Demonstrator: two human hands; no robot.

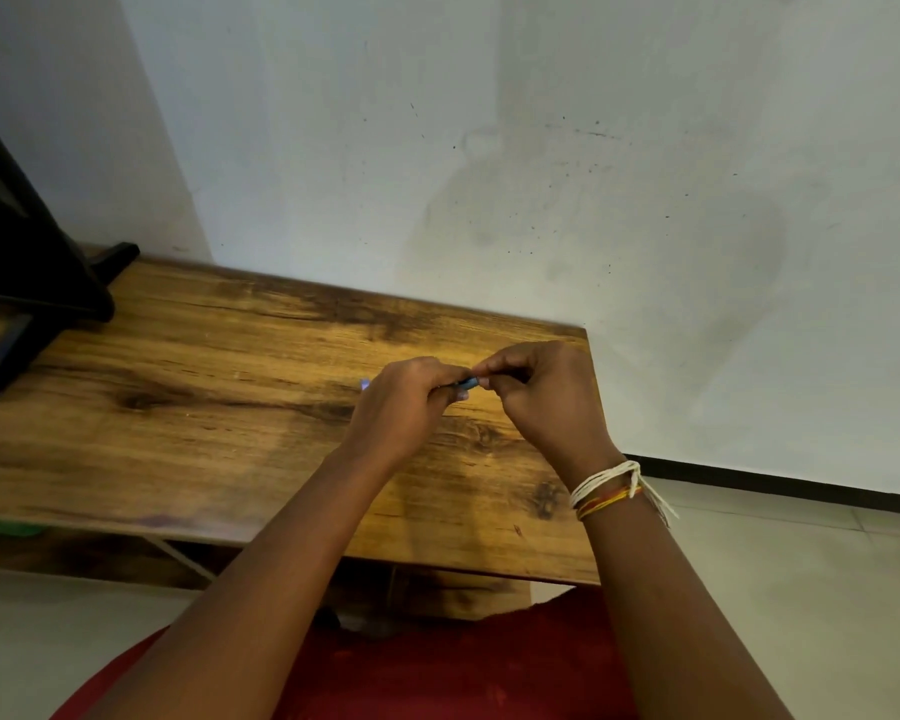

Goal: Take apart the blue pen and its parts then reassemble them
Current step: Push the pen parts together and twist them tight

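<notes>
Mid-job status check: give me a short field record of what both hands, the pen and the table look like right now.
left hand: closed around one end of the blue pen
right hand: fingers pinching the other end
blue pen: held between both hands above the table, mostly hidden; only a short blue section shows
pen state: cannot tell whether joined or apart
wooden table: no loose pen parts clearly visible
right wrist: thread bands

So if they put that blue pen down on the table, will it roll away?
Probably: the small blue pen looks round and slim, and the brown wooden table looks smooth. It seems light, since fingers pinch it easily.
</notes>
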